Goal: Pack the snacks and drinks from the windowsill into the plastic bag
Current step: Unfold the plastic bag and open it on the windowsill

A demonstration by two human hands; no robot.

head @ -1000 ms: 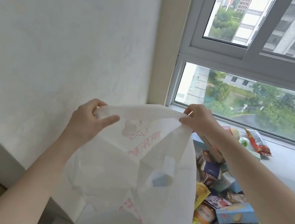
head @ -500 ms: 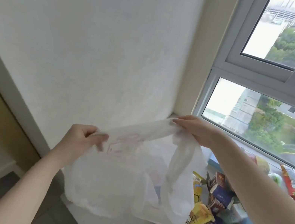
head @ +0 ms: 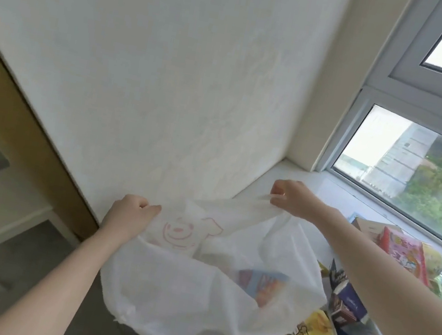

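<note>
Two hands hold one white plastic bag point(head: 192, 289) above the near end of the windowsill point(head: 294, 180). A top edge of the bag is pinched by the curled fingers of the left hand point(head: 128, 217), and a stretched handle is gripped by the right hand point(head: 291, 199), farther off toward the window point(head: 418, 178). Between the hands the bag is spread, with a red printed face just right of the left hand. A blue and orange packet point(head: 261, 285) is seen through the plastic, below the right hand. Yellow snack packets point(head: 299, 334) and a dark box point(head: 347, 300) are piled under the right forearm.
</note>
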